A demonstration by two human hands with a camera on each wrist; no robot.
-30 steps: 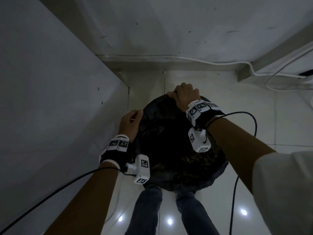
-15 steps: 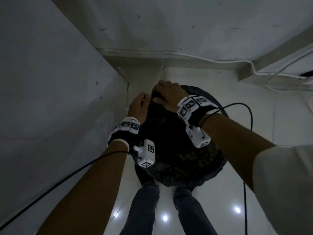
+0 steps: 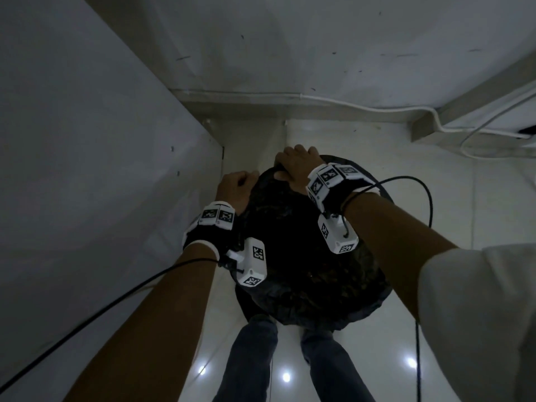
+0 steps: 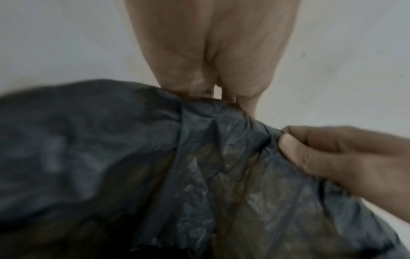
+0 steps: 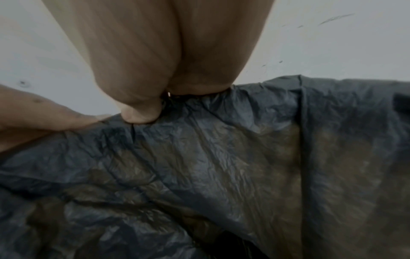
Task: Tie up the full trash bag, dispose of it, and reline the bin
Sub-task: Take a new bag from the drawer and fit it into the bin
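Observation:
A black trash bag [image 3: 301, 256] fills the round bin [image 3: 377, 190] on the floor in front of me, its thin plastic crinkled and partly see-through. My left hand [image 3: 237, 187] grips the bag's top edge on the left side, fingers curled over the plastic [image 4: 199, 112]. My right hand [image 3: 295, 163] grips the far edge of the bag, thumb pinching the plastic [image 5: 142, 115]. In the left wrist view the right hand [image 4: 332, 154] pinches the gathered rim. The bag's contents are hidden.
A grey cabinet side [image 3: 101, 169] stands close on the left, and a white wall [image 3: 290, 47] with a cable [image 3: 377, 107] runs behind the bin. My legs [image 3: 290, 358] stand just before the bin on glossy white tiles [image 3: 449, 213]. Wrist-camera cables trail from both arms.
Both hands have moved along the bag's rim toward its far left part and come closer together, pulling the plastic edge up with them.

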